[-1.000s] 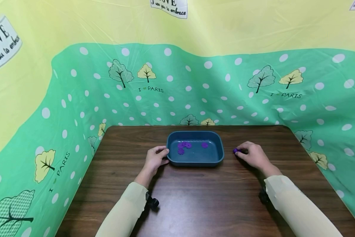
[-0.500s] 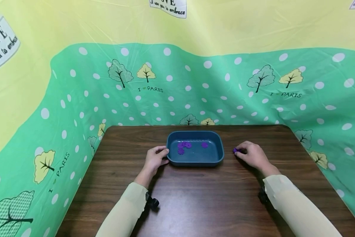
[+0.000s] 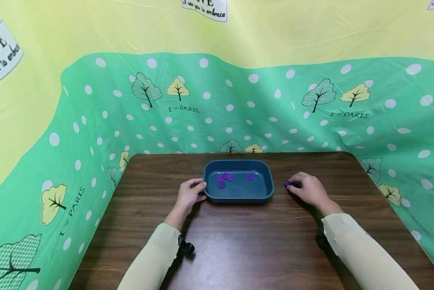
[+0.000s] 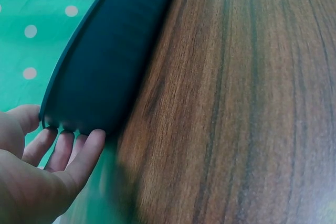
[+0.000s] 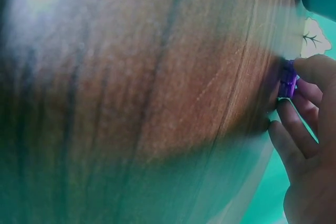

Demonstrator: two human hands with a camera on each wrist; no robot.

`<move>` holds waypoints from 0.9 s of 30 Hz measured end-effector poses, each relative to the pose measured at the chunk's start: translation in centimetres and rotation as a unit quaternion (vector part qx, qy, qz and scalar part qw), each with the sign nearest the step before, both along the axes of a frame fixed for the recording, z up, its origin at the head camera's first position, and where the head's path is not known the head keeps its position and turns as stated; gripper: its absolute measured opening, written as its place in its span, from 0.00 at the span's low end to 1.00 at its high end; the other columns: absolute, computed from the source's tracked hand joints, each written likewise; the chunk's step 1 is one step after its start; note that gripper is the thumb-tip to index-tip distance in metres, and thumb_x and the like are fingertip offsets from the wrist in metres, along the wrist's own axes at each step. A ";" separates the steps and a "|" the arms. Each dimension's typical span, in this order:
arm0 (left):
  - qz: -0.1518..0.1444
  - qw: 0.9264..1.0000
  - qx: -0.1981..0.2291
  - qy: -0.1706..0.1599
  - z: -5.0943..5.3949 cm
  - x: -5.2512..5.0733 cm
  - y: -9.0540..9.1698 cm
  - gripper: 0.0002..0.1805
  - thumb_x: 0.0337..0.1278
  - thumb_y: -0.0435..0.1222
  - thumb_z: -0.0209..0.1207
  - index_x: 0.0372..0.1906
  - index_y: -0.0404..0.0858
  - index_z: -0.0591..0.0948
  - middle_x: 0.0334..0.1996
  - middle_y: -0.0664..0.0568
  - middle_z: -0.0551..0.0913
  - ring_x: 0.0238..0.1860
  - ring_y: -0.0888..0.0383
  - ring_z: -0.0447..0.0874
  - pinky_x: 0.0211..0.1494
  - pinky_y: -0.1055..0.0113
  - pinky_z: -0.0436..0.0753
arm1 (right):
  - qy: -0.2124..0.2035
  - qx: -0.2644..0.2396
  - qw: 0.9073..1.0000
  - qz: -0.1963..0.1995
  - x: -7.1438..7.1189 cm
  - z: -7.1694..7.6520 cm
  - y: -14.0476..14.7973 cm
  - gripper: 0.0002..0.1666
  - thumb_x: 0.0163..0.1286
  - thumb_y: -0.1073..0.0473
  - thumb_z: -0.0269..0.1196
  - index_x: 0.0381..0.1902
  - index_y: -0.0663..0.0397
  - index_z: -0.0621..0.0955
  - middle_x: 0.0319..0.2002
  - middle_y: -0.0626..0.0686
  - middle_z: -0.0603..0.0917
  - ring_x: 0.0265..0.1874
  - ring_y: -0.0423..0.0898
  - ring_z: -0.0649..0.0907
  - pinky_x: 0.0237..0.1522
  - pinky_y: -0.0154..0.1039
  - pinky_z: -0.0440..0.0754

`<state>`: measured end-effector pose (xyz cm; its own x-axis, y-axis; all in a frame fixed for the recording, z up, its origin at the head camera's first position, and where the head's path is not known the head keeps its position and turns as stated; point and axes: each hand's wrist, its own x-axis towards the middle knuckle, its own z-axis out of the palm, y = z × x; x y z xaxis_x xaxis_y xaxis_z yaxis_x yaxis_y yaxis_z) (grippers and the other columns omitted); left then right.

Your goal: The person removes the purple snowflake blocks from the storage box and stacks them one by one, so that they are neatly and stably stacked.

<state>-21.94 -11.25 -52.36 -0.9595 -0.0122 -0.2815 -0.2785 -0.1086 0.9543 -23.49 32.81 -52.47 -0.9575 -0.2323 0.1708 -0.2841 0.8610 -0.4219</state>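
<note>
A dark blue rectangular tray point(image 3: 238, 200) stands on the table, with several small purple flower-shaped pieces point(image 3: 221, 185) lying in it, most towards its left side. My left hand point(image 3: 190, 194) holds the tray's left end, thumb at the rim and fingers against the outer wall, as the left wrist view also shows point(image 4: 58, 166). To the right of the tray, my right hand point(image 3: 310, 190) pinches a small purple piece point(image 5: 287, 80) between thumb and fingers, at the tabletop. In the right wrist view it looks like a short stack, partly covered by the fingers.
The brown wood-grain table point(image 3: 238, 245) spreads around the tray. Behind it and at the sides hangs a green and yellow cloth point(image 3: 209, 108) with white dots and printed trees. A black wrist camera point(image 3: 187, 248) sits below the left hand.
The hands, the tray and the purple pieces stay in the same places. Only a very slight shift of the head view shows.
</note>
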 end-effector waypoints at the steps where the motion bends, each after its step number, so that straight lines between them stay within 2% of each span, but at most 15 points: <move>1: -0.002 1.000 0.001 -0.002 0.0 0.0 0.0 0.23 0.69 0.33 0.63 0.64 0.26 0.77 0.43 0.50 0.83 0.48 0.52 0.84 0.55 0.45 0.88 | -0.001 0.000 1.000 0.001 0.0 0.0 0.0 0.13 0.67 0.58 0.71 0.46 0.60 0.88 0.47 0.60 0.87 0.48 0.62 0.85 0.52 0.63 0.83; 9: -0.008 1.000 0.004 -0.006 0.3 -0.3 -0.1 0.22 0.69 0.29 0.62 0.64 0.22 0.76 0.41 0.49 0.83 0.55 0.39 0.82 0.57 0.42 0.86 | 0.002 0.002 1.000 0.000 -0.1 -0.1 0.1 0.13 0.67 0.58 0.71 0.46 0.59 0.88 0.47 0.60 0.87 0.48 0.61 0.85 0.52 0.63 0.83; 16: 0.003 1.000 0.006 -0.005 0.2 0.0 0.1 0.22 0.69 0.32 0.63 0.63 0.26 0.78 0.41 0.51 0.83 0.54 0.43 0.83 0.54 0.46 0.88 | 0.010 -0.003 1.000 0.008 -0.1 -0.1 0.3 0.12 0.65 0.59 0.72 0.45 0.59 0.88 0.46 0.59 0.87 0.47 0.60 0.85 0.51 0.62 0.83; 20: -0.002 1.000 0.006 -0.005 0.2 -0.1 0.0 0.22 0.69 0.31 0.62 0.64 0.24 0.77 0.41 0.50 0.83 0.55 0.41 0.82 0.55 0.44 0.87 | 0.010 -0.003 1.000 0.010 -0.1 0.0 0.4 0.12 0.65 0.60 0.72 0.44 0.59 0.88 0.45 0.59 0.87 0.47 0.60 0.85 0.51 0.62 0.83; 23: -0.009 1.000 0.006 -0.008 0.8 0.1 -0.1 0.23 0.69 0.30 0.62 0.64 0.23 0.76 0.41 0.49 0.83 0.57 0.38 0.81 0.57 0.43 0.86 | 0.006 0.000 1.000 0.011 -0.1 0.1 0.4 0.12 0.65 0.60 0.72 0.44 0.59 0.88 0.45 0.59 0.87 0.47 0.60 0.85 0.52 0.62 0.83; 27: -0.014 1.000 0.006 -0.007 2.4 0.8 0.0 0.23 0.69 0.29 0.62 0.64 0.23 0.76 0.42 0.49 0.83 0.59 0.37 0.80 0.58 0.44 0.86 | 0.003 -0.003 1.000 0.011 0.0 0.2 0.4 0.12 0.65 0.60 0.72 0.45 0.59 0.88 0.46 0.59 0.87 0.47 0.60 0.85 0.51 0.63 0.83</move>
